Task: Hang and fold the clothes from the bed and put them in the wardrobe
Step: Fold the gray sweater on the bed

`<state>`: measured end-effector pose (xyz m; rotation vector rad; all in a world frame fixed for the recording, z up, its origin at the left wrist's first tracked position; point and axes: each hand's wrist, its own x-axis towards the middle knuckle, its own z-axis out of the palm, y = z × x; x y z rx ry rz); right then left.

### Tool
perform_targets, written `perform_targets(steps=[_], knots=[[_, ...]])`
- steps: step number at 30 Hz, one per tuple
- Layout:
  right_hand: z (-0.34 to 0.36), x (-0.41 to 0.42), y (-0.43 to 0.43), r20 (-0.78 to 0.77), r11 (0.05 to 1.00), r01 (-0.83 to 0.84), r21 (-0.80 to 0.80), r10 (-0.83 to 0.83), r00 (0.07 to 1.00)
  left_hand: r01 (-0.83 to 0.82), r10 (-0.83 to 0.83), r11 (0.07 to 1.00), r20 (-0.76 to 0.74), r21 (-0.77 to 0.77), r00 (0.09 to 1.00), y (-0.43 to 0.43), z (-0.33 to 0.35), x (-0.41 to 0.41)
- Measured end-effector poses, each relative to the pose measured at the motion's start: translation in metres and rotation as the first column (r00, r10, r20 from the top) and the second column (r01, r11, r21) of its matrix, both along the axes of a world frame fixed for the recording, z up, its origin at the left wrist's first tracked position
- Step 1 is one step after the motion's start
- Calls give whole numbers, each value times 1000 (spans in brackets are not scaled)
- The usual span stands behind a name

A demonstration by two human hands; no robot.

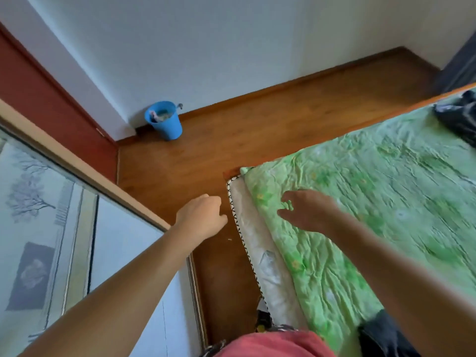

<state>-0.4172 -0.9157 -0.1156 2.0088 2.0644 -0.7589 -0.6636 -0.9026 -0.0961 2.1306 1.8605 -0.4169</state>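
Risk: your spread right hand (306, 212) could snag the crumpled green floral bedsheet (386, 189), not the distant dark bundled garment (461, 117); left hand (203, 217) loosely curled, empty.

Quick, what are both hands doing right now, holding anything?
Left hand: open, fingers loosely curled, holding nothing, over the floor.
Right hand: open, fingers spread over the green bedsheet, holding nothing.

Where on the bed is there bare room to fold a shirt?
The green sheet lies bare between the right hand and the dark clothes at the far corner. Another dark garment crowds the near edge.
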Motion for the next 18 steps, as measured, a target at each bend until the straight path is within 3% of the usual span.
perform_targets(steps=[4, 7, 13, 18], knots=[[-11, 58, -51, 35, 975, 224, -12, -223, 974, 233, -233, 971, 8, -52, 972, 28, -16, 69], [-17, 88, -100, 36, 922, 388, 9, -388, 921, 436, -437, 897, 1, -72, 899, 32, -30, 124], [-28, 118, -224, 86, 636, 768, -71, -763, 640, 791, -786, 607, 88, -76, 612, -15, -56, 239], [-38, 109, -303, 116, 397, 912, -104, -906, 408, 933, -924, 347, 136, -92, 357, -82, -79, 292]])
